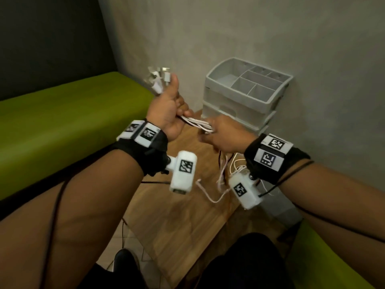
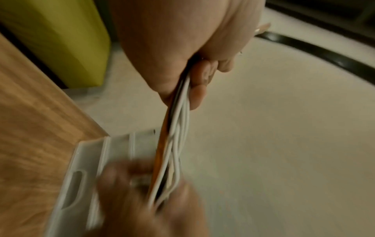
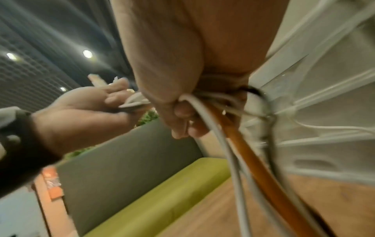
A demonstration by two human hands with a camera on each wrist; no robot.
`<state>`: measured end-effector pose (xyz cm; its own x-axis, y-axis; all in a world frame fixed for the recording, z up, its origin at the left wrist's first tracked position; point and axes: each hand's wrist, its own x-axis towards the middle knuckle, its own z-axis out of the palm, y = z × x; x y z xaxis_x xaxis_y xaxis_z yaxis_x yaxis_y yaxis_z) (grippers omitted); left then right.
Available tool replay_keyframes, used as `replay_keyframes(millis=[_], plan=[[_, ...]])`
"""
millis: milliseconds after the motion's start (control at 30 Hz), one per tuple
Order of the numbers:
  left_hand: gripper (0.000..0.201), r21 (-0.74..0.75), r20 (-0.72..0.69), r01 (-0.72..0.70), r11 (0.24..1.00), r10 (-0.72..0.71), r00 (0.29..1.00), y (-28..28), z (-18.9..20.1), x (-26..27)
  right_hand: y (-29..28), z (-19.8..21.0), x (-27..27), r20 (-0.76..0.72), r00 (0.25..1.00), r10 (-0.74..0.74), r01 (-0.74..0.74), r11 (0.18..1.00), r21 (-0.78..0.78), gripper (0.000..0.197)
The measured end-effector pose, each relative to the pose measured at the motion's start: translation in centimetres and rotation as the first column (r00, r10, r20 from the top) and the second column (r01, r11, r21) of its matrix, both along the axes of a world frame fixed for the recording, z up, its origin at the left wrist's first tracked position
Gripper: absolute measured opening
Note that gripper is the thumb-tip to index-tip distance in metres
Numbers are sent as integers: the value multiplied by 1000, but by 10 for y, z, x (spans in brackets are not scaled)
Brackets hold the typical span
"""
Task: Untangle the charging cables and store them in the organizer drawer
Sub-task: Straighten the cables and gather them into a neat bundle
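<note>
A bundle of charging cables, mostly white with an orange one, runs between both hands above the wooden table. My left hand grips the bundle with the plug ends sticking up past the thumb. My right hand grips the same cables lower down, and their loose ends hang to the table. In the left wrist view the cables stretch taut from my fingers to the blurred right hand. The grey organizer stands behind, its drawers closed.
A green cushioned bench runs along the left. The organizer sits in the corner against a grey wall. Its top tray has several compartments. Dark trousers and a shoe show below the table's edge.
</note>
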<state>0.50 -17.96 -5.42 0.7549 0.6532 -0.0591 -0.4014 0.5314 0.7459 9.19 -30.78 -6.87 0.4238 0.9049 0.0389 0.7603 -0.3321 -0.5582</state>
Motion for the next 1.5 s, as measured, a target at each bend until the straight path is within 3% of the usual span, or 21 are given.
replay_keyframes(millis=[100, 200, 267, 333, 400, 467, 533, 633, 700, 800, 867, 967, 1133, 1367, 1500], plan=[[53, -65, -13, -39, 997, 38, 999, 25, -4, -17, -21, -8, 21, 147, 989, -23, 35, 996, -81, 9], [53, 9, -58, 34, 999, -34, 998, 33, -21, -29, -35, -20, 39, 307, 952, 9, 62, 973, -220, 19], [49, 94, -82, 104, 990, -96, 992, 27, -34, -29, -39, -25, 43, 222, 973, 57, 37, 917, -398, 25], [44, 157, -81, 152, 976, -141, 987, 20, -41, -25, -42, -20, 42, -5, 997, 73, -67, 884, -463, 46], [43, 194, -83, 170, 966, -157, 984, 12, -45, -20, -39, -8, 35, -161, 985, 55, -104, 943, -314, 89], [43, 207, -90, 177, 962, -161, 983, 4, -47, -14, -29, 9, 25, -242, 969, 56, -74, 995, -65, 114], [44, 173, -97, 159, 972, -144, 985, -2, -46, -9, -16, 22, 10, -338, 935, 105, -70, 991, 113, 117], [43, 56, -39, 157, 986, -155, 987, -4, -39, -5, 3, 23, -9, -437, 884, 165, -109, 982, 152, 121], [50, -22, 11, 169, 985, -168, 986, -5, -31, -5, 11, 13, -15, -369, 920, 134, -117, 991, 68, 109], [53, -40, 40, 119, 992, -118, 992, -7, -14, -8, 10, 1, -16, -364, 928, 83, -80, 997, 23, 32], [56, -97, 72, 45, 994, -39, 997, 4, -2, -13, 2, -5, -12, -351, 935, 61, -70, 997, -13, 10], [64, -163, 85, -25, 986, 40, 996, 33, 10, -27, -17, -15, 5, -323, 946, 19, -45, 996, -74, 15], [52, -45, -54, -88, 995, 85, 995, 52, -1, -41, -35, -17, 27, -260, 965, 27, -65, 988, -139, 17], [51, 23, -95, -150, 988, 151, 984, 66, -10, -49, -41, -17, 36, -126, 992, 23, -54, 966, -252, 14], [51, 56, -117, -218, 974, 223, 968, 82, -14, -63, -51, -30, 53, 0, 997, -71, 68, 959, -275, 22]])
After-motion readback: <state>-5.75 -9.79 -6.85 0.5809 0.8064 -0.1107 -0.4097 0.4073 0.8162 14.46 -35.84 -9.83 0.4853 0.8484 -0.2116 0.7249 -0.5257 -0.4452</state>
